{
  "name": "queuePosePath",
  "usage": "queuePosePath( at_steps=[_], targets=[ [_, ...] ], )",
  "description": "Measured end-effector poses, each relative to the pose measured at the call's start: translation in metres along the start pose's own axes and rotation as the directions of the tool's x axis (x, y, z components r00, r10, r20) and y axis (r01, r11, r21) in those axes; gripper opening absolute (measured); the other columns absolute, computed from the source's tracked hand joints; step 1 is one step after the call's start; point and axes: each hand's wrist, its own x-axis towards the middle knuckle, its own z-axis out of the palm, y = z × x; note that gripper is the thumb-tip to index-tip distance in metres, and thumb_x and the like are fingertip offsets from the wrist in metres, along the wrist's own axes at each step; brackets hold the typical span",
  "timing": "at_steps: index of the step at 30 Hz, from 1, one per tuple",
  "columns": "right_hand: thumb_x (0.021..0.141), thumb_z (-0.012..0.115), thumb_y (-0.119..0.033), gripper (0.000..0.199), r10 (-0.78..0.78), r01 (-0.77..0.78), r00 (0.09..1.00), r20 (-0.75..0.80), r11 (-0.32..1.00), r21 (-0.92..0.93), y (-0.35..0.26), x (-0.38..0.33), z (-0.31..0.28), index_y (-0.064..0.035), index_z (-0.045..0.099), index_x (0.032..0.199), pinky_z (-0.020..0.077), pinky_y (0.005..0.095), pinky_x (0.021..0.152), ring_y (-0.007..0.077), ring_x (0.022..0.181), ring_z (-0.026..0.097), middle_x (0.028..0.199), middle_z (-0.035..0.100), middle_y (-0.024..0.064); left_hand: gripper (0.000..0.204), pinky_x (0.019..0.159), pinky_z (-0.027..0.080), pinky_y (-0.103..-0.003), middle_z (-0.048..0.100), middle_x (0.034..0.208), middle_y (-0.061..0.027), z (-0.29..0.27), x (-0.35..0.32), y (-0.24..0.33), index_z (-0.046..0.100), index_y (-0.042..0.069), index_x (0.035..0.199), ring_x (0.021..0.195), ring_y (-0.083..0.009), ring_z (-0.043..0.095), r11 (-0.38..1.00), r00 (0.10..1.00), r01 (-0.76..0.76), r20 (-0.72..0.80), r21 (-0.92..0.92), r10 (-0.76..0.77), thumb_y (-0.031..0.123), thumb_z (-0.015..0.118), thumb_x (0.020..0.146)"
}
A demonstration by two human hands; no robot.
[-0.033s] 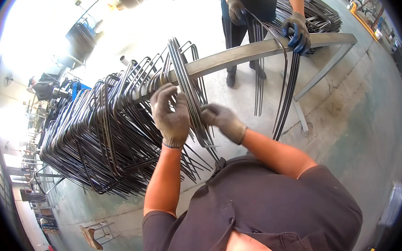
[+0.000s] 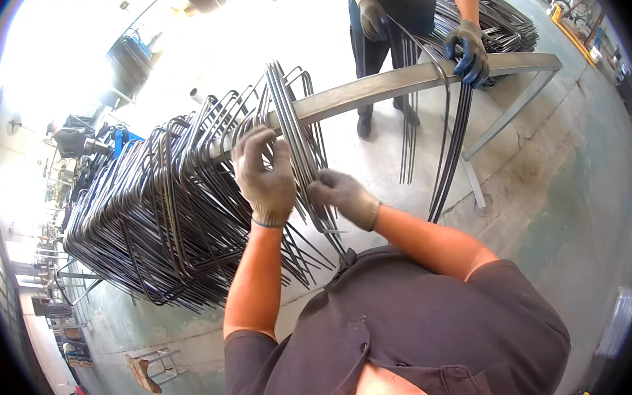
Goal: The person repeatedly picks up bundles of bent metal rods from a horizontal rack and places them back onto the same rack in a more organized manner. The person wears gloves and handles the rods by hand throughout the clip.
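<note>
The gloved left hand [image 2: 264, 177] is curling its fingers over a small bunch of bent steel rods [image 2: 294, 137] hanging on a long metal rail [image 2: 396, 82]. The gloved right hand [image 2: 345, 198] is pinching the same bunch lower down. To the left, a big stack of bent rods [image 2: 158, 214] is hanging. Farther along the rail, a co-worker's blue-gloved hand [image 2: 470, 54] is gripping other rods.

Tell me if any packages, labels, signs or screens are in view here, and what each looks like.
None that can be made out: no package, label, sign or screen shows clearly.
Only bent steel rods hang on a metal rail, with both gloved hands, left hand and right hand, on them.
</note>
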Motion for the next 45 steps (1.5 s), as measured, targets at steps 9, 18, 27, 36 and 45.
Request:
queuePosePath(
  at_steps=[9,18,27,36,45],
  targets=[
    [0.106,0.076,-0.018,0.019,-0.077,0.142,0.982,-0.175,0.905,0.401,-0.045,0.018,-0.006,0.0001,0.071,0.101,0.0543,0.0275,0.060,0.0128,0.062,0.062,0.077,0.068,0.0044,0.018,0.112,0.049,-0.050,0.079,0.122,-0.0127,0.004,0.054,-0.079,0.079,0.009,0.107,0.124,-0.0362,0.067,0.899,0.984,-0.086,0.179,0.429,0.009,0.022,0.082,0.095],
    [0.108,0.073,-0.017,0.024,-0.140,0.258,0.948,-0.285,0.863,0.434,-0.096,0.024,-0.094,0.0074,0.071,0.112,0.0585,0.0328,0.067,0.0126,0.054,0.059,0.070,0.064,0.0033,0.022,0.105,0.055,-0.042,0.080,0.118,-0.0069,0.005,-0.026,-0.051,0.079,0.007,0.110,0.117,-0.0274,0.072,0.916,0.985,-0.172,0.070,0.361,0.158,0.004,0.085,0.089],
    [0.110,0.069,-0.022,0.028,-0.069,0.168,0.952,-0.299,0.933,0.319,-0.077,0.019,-0.154,0.0067,0.069,0.109,0.0582,0.0343,0.070,0.0138,0.054,0.056,0.065,0.058,0.0021,0.024,0.084,0.056,-0.038,0.074,0.105,-0.0112,-0.006,-0.032,-0.074,0.079,0.002,0.112,0.090,-0.0258,0.068,0.898,0.945,0.323,-0.056,0.300,-0.321,0.013,0.084,0.092],
    [0.105,0.073,-0.026,0.028,-0.133,0.242,0.906,-0.401,0.941,0.236,-0.117,-0.003,-0.178,0.0019,0.072,0.109,0.0599,0.0318,0.074,0.0083,0.053,0.051,0.062,0.052,-0.0035,0.029,0.084,0.058,-0.039,0.075,0.104,-0.0128,-0.006,-0.029,-0.071,0.078,0.000,0.118,0.089,-0.0260,0.071,0.886,0.910,0.409,-0.032,0.220,-0.412,0.010,0.083,0.091],
    [0.101,0.079,-0.022,0.021,-0.032,0.153,0.833,-0.552,0.973,0.174,-0.087,-0.007,-0.180,-0.0017,0.073,0.100,0.0611,0.0383,0.076,0.0144,0.054,0.055,0.067,0.058,0.0004,0.039,0.113,0.049,-0.051,0.075,0.119,-0.0130,0.015,0.011,-0.047,0.071,0.007,0.121,0.120,-0.0356,0.067,0.849,1.000,0.000,-0.020,0.529,0.013,0.014,0.090,0.087]
  ],
)
